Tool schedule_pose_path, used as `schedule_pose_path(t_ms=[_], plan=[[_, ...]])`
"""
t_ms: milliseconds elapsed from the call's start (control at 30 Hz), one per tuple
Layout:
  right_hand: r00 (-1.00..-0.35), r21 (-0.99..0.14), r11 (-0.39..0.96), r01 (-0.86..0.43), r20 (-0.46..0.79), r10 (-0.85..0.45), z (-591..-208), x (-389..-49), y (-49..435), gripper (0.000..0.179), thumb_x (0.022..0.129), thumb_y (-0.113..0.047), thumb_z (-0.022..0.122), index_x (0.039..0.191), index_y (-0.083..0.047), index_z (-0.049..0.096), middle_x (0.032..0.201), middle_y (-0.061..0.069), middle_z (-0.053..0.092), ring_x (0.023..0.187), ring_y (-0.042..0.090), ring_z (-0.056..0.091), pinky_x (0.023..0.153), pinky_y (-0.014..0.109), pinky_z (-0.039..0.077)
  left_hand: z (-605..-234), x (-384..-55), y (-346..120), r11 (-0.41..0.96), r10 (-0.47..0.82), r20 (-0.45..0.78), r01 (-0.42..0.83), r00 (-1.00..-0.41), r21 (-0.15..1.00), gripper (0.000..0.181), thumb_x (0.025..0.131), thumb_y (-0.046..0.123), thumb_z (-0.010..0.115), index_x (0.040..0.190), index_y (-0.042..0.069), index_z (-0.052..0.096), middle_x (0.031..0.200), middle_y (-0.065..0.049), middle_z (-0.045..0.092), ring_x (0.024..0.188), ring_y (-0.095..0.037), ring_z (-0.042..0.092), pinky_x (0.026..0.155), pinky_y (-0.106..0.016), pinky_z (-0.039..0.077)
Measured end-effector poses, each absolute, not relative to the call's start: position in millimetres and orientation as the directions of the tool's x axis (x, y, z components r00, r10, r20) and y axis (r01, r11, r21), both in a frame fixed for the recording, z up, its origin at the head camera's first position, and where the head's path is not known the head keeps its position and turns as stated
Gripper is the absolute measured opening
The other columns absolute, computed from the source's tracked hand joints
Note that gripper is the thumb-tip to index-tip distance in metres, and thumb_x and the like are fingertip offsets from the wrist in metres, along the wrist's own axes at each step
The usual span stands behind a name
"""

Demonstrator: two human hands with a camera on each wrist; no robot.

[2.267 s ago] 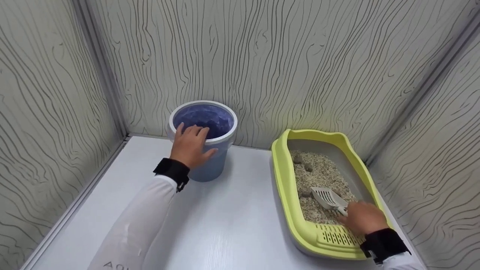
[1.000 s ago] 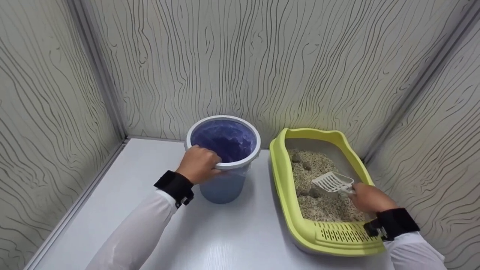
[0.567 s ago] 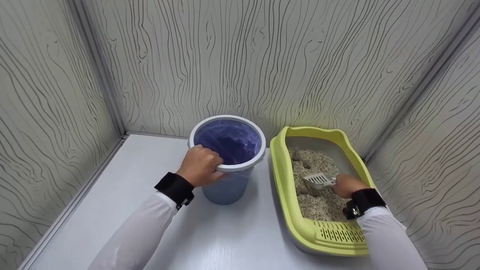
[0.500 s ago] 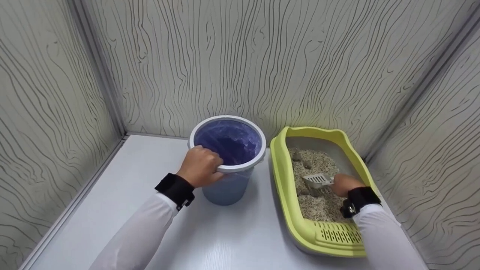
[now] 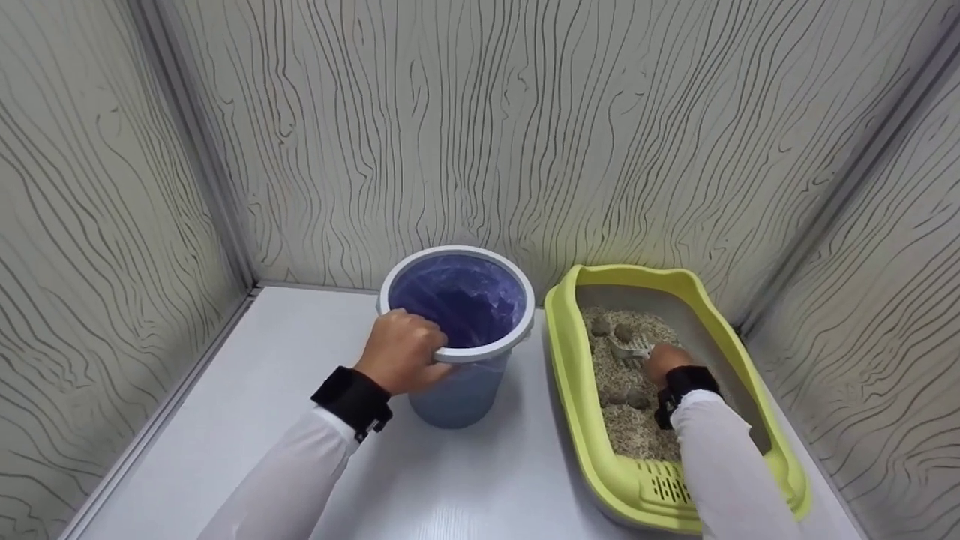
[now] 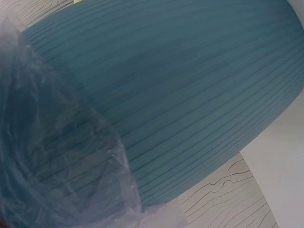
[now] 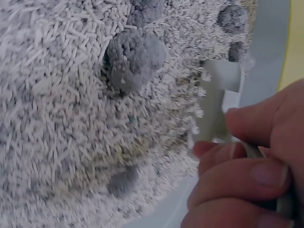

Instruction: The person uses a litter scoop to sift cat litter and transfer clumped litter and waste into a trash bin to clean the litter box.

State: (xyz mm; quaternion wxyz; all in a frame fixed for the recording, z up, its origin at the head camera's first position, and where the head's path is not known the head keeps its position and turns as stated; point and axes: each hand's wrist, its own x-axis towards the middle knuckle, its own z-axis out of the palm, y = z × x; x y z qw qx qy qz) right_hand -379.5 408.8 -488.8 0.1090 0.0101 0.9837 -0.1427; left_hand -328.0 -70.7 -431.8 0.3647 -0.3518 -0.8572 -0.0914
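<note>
While my left hand point(image 5: 401, 352) grips a bin point(image 5: 459, 399), right hand point(image 5: 667, 363) a scoop point(image 5: 631, 350), patterned walls point(image 5: 450, 135) border the white table point(image 5: 450, 480).

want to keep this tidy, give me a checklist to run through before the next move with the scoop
1. Right hand holding the scoop: ok, fingers curled round it.
2. Left hand on the bin: ok, gripping its rim.
3. Liner in place: ok, its edge hangs outside the bin.
4. Clumps out of the litter: not ok, several lie in it.
5. Clumps inside the bin: cannot tell, too dark.
</note>
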Motion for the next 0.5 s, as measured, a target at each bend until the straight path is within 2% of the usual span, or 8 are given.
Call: schedule_pose_path(t_ms=[167,267,367,500], plan=[[-0.981,-0.314,0.948,0.058,-0.196,-0.005,-498,-380,408,0.037,0.098,-0.003,0.046,0.062,-0.013,0.042,0.063,-0.001,0.037,0.059,0.017,0.038,0.060,0.030,0.035,-433,-327,-67,0.739,0.527,0.698,0.667,-0.484,-0.095,0.051,0.071,0.051,0.082,0.051,0.019,0.047,0.053,0.007,0.056,0.050,-0.018,0.055,0.057,-0.039,0.041],[-0.981,-0.346,0.936,0.068,-0.196,-0.002,-499,-378,410,0.037,0.098,-0.003,0.043,0.063,-0.013,0.041,0.062,-0.002,0.033,0.056,0.014,0.034,0.057,0.029,0.033,-434,-327,-66,0.736,0.529,0.698,0.670,-0.483,-0.095,0.052,0.071,0.052,0.081,0.051,0.020,0.046,0.053,0.007,0.056,0.049,-0.017,0.055,0.056,-0.039,0.042],[-0.986,-0.388,0.918,0.077,-0.168,0.012,-494,-375,411,0.032,0.100,-0.006,0.043,0.068,-0.010,0.044,0.065,0.000,0.036,0.057,0.015,0.036,0.058,0.031,0.034,-434,-327,-66,0.737,0.527,0.697,0.669,-0.486,-0.092,0.052,0.073,0.054,0.080,0.052,0.020,0.047,0.053,0.007,0.056,0.049,-0.017,0.056,0.057,-0.039,0.043],[-0.994,-0.383,0.923,0.039,-0.108,-0.003,-482,-367,411,0.029,0.102,-0.011,0.043,0.074,-0.006,0.049,0.070,0.004,0.044,0.062,0.021,0.045,0.064,0.035,0.041,-432,-328,-69,0.746,0.524,0.689,0.660,-0.501,-0.087,0.052,0.073,0.054,0.080,0.052,0.019,0.048,0.053,0.007,0.057,0.050,-0.018,0.057,0.057,-0.040,0.044]])
